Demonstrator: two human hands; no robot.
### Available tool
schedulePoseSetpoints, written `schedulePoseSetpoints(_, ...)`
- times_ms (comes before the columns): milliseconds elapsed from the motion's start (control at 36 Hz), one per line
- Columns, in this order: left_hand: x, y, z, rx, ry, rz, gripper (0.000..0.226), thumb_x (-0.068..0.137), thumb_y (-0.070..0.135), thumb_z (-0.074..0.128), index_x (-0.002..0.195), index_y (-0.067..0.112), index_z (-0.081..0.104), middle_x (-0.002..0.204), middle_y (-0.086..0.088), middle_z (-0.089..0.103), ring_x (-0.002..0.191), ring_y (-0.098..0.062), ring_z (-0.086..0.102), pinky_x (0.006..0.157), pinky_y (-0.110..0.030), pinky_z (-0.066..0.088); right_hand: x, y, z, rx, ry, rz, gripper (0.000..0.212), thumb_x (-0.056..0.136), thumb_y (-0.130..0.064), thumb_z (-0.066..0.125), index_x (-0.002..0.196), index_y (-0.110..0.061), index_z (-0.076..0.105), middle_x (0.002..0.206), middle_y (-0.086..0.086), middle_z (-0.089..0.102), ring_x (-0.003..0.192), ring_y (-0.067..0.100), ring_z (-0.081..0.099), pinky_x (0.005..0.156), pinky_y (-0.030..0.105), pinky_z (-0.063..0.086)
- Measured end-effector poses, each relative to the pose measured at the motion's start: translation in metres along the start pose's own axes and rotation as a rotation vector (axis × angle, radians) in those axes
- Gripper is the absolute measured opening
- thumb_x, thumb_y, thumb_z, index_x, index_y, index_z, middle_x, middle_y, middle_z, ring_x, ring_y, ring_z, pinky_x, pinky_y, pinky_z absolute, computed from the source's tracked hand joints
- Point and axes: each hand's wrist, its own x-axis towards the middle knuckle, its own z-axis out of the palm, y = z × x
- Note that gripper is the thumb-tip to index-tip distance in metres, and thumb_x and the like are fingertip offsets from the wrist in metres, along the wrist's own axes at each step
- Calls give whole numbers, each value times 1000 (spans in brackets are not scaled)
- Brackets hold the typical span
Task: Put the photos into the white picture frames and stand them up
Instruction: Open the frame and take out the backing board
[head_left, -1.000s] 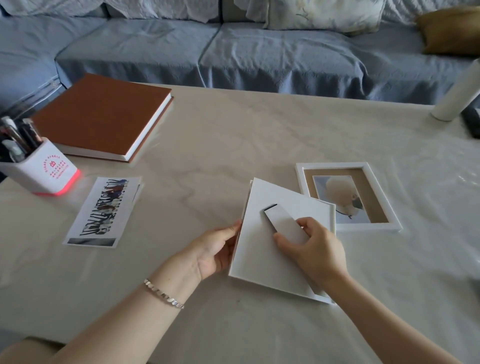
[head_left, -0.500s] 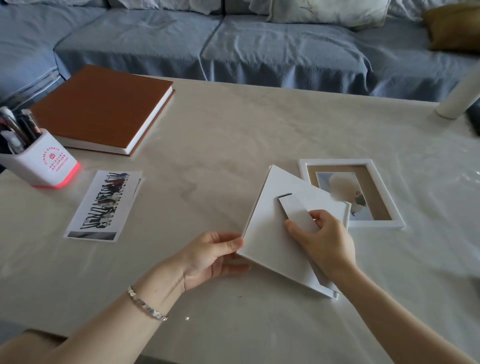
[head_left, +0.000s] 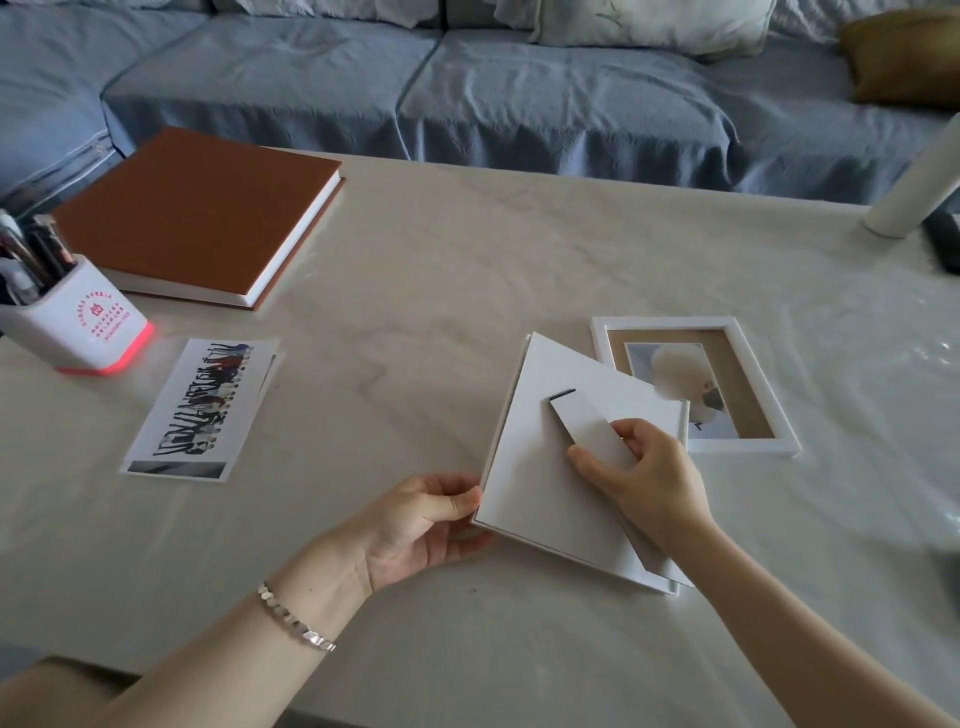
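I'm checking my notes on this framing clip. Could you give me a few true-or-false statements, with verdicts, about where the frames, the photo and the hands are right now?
1. The right hand pinches the stand flap on the back of the face-down frame. True.
2. The second frame, with a photo in it, stands upright. False: it lies flat, face up, on the table.
3. A loose photo lies on the table near the pen holder. True.
4. The left hand lies flat and empty on the table. False: it holds the face-down frame by its left corner.
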Motion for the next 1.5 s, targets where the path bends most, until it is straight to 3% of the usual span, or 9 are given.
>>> schedulePoseSetpoints(222, -11, -1, -6, 133, 149, 54, 18, 83, 2, 55, 100, 2, 62, 84, -10, 65, 66, -14, 63, 64, -24, 57, -3, -9, 6, -77, -64, -44, 32, 68, -49, 70, 87, -27, 56, 76, -16, 61, 71, 8, 59, 59, 26, 45)
schedulePoseSetpoints(389, -26, 4, -31, 747, 399, 308, 36, 64, 12, 68, 93, 33, 59, 90, -3, 65, 72, -4, 63, 78, -25, 50, -3, -26, 38, -241, -206, -117, 38, 66, -55, 66, 90, -29, 52, 83, -11, 62, 75, 14, 58, 54, 25, 39)
schedulePoseSetpoints(472, -23, 7, -34, 874, 496, 411, 20, 81, 9, 65, 87, 28, 61, 87, 14, 64, 75, 5, 59, 70, -11, 44, -4, -31, 48, -344, -270, -128, 36, 68, -55, 65, 88, -30, 49, 81, -9, 60, 76, 16, 56, 53, 24, 37)
schedulePoseSetpoints(556, -17, 10, -28, 843, 559, 434, 18, 85, 10, 60, 93, 25, 55, 82, 19, 59, 77, 6, 54, 65, -4, 40, -6, -33, 50, -389, -256, -135, 37, 69, -56, 63, 89, -28, 49, 81, -8, 60, 76, 17, 55, 55, 26, 37)
schedulePoseSetpoints(694, -10, 10, -16, 822, 570, 393, 28, 82, 10, 62, 71, 35, 57, 78, 18, 62, 78, -7, 62, 80, -31, 50, -7, -34, 50, -434, -244, -139, 42, 71, -58, 60, 91, -24, 47, 83, -6, 59, 80, 19, 56, 61, 27, 37)
schedulePoseSetpoints(917, -10, 14, -12, 828, 606, 413, 30, 82, 8, 61, 66, 33, 58, 60, 23, 60, 68, 3, 56, 73, -23, 48, -7, -33, 52, -472, -224, -162, 43, 73, -59, 56, 94, -23, 44, 91, -3, 64, 86, 21, 59, 64, 28, 40)
schedulePoseSetpoints(1111, -2, 8, -7, 964, 551, 430, 24, 79, 4, 52, 66, 22, 62, 71, -2, 61, 66, -14, 47, 62, -24, 37, -7, -28, 45, -416, -190, -129, 44, 72, -58, 58, 96, -22, 48, 90, -5, 64, 82, 19, 58, 63, 28, 41)
schedulePoseSetpoints(1333, 0, 12, 8, 593, 548, 335, 44, 78, -6, 55, 59, 33, 64, 53, 21, 65, 52, 9, 58, 51, -5, 43, -6, -21, 37, -449, -155, -126, 43, 73, -57, 58, 97, -23, 47, 93, -4, 65, 86, 20, 59, 64, 27, 39)
schedulePoseSetpoints(1500, 3, 21, 8, 280, 519, 141, 33, 74, -11, 51, 68, 11, 74, 79, -14, 68, 72, -24, 58, 71, -29, 46, -9, -20, 37, -448, -153, -137, 56, 77, -55, 55, 120, -23, 36, 121, -1, 49, 101, 25, 56, 74, 31, 41)
